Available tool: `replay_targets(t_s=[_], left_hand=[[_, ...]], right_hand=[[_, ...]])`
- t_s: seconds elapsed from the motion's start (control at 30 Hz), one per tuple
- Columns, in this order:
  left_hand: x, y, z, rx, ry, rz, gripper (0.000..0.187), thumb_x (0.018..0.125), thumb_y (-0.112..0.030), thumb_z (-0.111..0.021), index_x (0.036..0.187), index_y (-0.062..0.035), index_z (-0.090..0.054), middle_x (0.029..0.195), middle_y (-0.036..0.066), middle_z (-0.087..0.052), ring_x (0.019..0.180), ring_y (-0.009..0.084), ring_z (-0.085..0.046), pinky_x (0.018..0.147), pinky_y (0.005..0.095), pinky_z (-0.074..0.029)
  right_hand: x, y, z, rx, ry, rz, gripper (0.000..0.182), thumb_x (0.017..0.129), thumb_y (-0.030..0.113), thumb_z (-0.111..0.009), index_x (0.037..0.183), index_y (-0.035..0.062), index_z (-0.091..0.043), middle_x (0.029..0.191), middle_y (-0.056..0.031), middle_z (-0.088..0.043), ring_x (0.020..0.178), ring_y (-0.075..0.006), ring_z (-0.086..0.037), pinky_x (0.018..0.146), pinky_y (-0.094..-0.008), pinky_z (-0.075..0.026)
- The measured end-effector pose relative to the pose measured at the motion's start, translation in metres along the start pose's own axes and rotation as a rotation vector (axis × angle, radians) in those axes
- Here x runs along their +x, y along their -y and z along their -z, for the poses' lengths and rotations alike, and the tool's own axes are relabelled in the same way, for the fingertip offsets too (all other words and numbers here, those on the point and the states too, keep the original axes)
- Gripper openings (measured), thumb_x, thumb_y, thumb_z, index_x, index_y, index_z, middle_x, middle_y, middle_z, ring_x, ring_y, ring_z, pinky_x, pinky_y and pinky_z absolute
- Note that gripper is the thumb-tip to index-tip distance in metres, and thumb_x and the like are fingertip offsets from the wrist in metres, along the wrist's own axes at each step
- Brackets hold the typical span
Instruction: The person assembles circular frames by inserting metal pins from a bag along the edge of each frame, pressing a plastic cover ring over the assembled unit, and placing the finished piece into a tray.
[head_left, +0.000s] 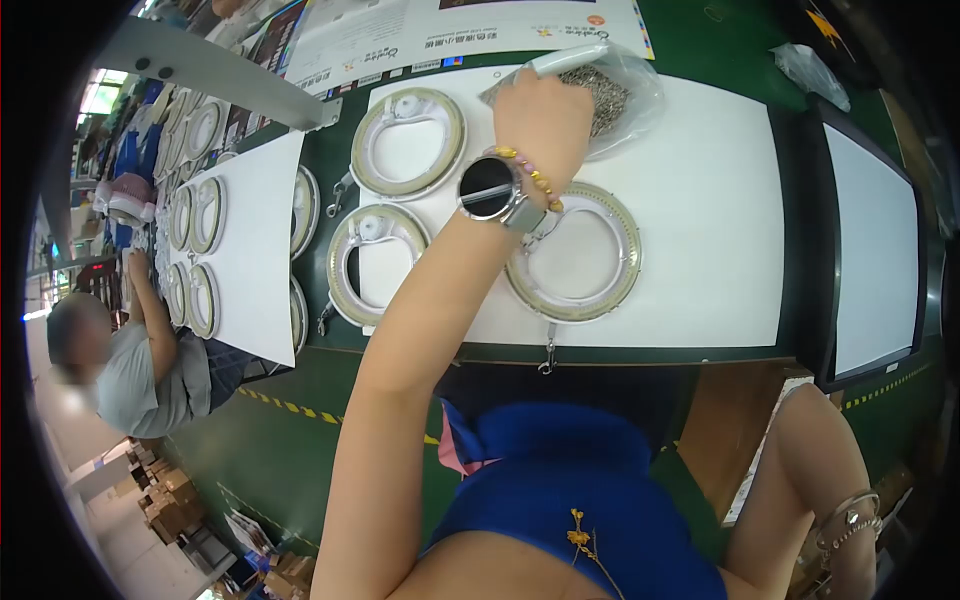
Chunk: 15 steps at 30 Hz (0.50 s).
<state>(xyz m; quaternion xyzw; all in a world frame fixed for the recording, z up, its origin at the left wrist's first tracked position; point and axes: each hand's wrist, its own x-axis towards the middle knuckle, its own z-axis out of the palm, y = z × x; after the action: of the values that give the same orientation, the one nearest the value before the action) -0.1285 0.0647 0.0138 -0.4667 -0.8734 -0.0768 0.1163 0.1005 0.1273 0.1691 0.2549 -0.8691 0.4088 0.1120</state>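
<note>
My left hand [545, 108], with a watch and a beaded bracelet at its wrist, is at the left edge of a clear plastic bag [640, 100] full of small metal parts [598, 98]. Its fingers curl in at the bag's folded white edge; their tips are hidden. Just below the wrist lies a white ring-shaped lamp frame [625, 262], partly covered by my arm, with a small metal clip [548, 352] hanging off the table edge. My right arm is bent down at the lower right, bracelets at its wrist; the fingers of my right hand [848, 572] do not show.
Two more ring frames [452, 165] [340, 285] lie left on the white board [700, 230]. A printed sheet [420, 35] covers the back. A black-framed panel [875, 240] stands right, a grey metal beam [230, 75] upper left. Another person [150, 375] sits at left beside more rings.
</note>
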Motion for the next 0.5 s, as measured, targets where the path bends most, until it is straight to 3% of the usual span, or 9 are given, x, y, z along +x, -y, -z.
replay_targets(t_s=[0.13, 0.23, 0.5], left_hand=[[0.008, 0.001, -0.019, -0.006, -0.013, -0.059, 0.008, 0.071, -0.006, -0.061, 0.073, -0.0045, -0.069, 0.079, 0.013, -0.065, 0.081, 0.0295, -0.064, 0.067, 0.0402, -0.053], [0.006, -0.001, -0.008, -0.096, 0.075, 0.023, 0.008, 0.072, -0.005, -0.062, 0.074, -0.0045, -0.069, 0.081, 0.014, -0.064, 0.082, 0.0293, -0.064, 0.068, 0.0393, -0.054], [0.002, 0.007, -0.006, -0.268, -0.077, 0.038, 0.012, 0.074, -0.003, -0.059, 0.084, -0.0020, -0.065, 0.079, 0.018, -0.061, 0.075, 0.0341, -0.062, 0.067, 0.0409, -0.053]], right_hand=[[-0.002, 0.000, 0.006, -0.009, -0.013, 0.000, 0.008, 0.072, 0.009, -0.063, 0.077, 0.0045, -0.060, 0.065, -0.0038, -0.055, 0.055, -0.0167, -0.056, 0.057, -0.0329, -0.048], [-0.002, -0.001, 0.008, -0.005, -0.018, 0.001, 0.008, 0.073, 0.010, -0.063, 0.077, 0.0045, -0.059, 0.064, -0.0036, -0.055, 0.054, -0.0164, -0.056, 0.058, -0.0334, -0.048], [0.000, -0.002, 0.005, 0.022, -0.002, 0.033, 0.009, 0.074, 0.012, -0.063, 0.078, 0.0047, -0.059, 0.063, -0.0030, -0.054, 0.053, -0.0157, -0.055, 0.060, -0.0349, -0.048]])
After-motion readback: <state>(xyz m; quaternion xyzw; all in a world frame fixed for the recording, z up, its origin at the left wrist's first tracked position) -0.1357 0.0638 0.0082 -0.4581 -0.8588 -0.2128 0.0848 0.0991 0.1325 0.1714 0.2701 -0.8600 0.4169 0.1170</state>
